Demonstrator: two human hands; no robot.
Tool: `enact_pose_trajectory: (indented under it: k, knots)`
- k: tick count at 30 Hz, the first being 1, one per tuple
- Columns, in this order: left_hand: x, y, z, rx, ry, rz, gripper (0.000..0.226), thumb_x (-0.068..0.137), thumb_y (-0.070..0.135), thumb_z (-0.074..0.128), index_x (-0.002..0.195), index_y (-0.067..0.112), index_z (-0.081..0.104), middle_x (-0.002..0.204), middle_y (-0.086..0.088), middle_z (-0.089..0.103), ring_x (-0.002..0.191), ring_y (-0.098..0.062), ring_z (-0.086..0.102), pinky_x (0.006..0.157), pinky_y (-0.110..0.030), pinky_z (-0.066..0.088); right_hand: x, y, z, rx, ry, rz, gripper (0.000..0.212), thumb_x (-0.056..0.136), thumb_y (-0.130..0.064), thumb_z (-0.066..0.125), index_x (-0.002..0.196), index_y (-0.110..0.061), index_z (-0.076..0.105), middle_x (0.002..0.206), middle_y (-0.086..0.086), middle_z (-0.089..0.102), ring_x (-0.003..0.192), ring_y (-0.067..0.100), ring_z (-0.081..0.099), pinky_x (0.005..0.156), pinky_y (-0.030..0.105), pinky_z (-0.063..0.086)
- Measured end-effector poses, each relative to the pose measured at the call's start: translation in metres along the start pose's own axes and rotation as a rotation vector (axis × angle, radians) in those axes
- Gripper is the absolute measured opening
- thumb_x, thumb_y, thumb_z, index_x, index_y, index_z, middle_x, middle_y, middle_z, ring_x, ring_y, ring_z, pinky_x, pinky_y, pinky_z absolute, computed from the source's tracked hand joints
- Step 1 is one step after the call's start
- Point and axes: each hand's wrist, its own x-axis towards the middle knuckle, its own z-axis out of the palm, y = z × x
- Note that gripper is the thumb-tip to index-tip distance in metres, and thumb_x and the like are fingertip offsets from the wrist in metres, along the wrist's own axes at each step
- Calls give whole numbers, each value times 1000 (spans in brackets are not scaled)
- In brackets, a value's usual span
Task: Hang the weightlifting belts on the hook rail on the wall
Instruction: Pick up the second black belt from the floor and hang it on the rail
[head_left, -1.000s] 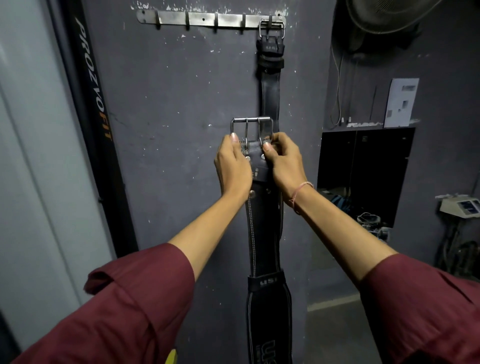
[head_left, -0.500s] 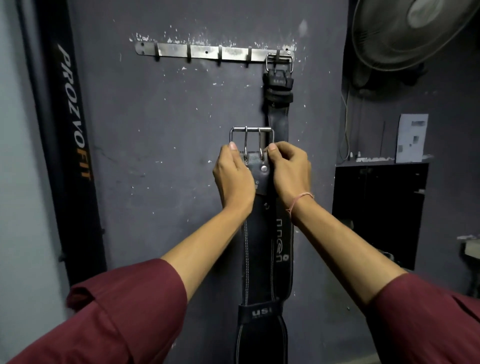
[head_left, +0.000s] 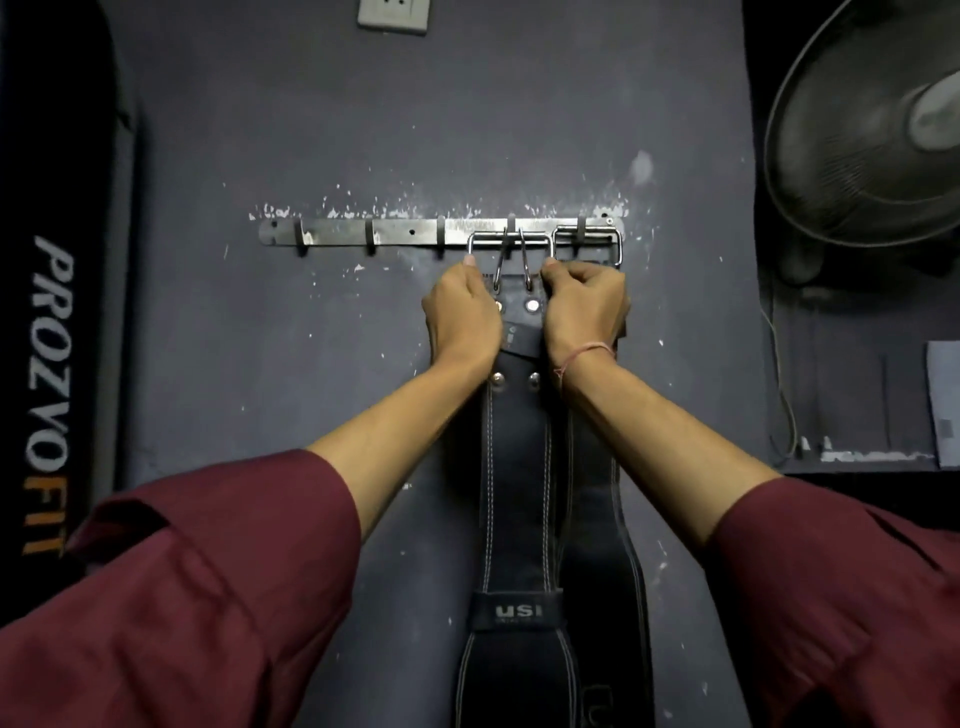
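The hook rail (head_left: 395, 239) sits on the dark wall. The left hand (head_left: 460, 312) grips one edge of a black belt (head_left: 517, 467) and the right hand (head_left: 582, 306) grips the other edge. The belt's buckle (head_left: 491, 235) is up against the rail at the fourth hook. Just to the right, a second belt (head_left: 608, 545) hangs from the last hook.

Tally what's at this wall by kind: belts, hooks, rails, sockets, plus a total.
Belts: 2
Hooks: 5
Rail: 1
Socket: 1
Total: 9

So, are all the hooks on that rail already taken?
No, the three hooks at the left end of the hook rail carry nothing.
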Motion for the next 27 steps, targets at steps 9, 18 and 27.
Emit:
enact_pose_trajectory:
  k: [9,18,27]
  knots:
    - [77,1,37,109,-33,-38,47,108,16,31,66,5,50,89,-17,59,85,-28,50,62,-21,25,81,1,39,-69,-39,123,43,81,-14,73,48,-12,45,53,0,45,52,19,40,57,26,31]
    - [82,-17,47,138,-95,-160,46,108,21,30,97,-9,64,112,-26,65,107,-40,59,84,-42,45,102,18,52,-253,-102,108,23,85,-14,71,105,-2,70,107,15,71,100,30,66,83,32,54]
    - [25,-50,24,91,-37,-78,41,108,24,33,87,1,61,100,-21,67,94,-34,58,77,-37,37,12,50,28,-241,-231,-190,42,94,1,58,136,2,52,129,19,63,116,29,60,83,10,34]
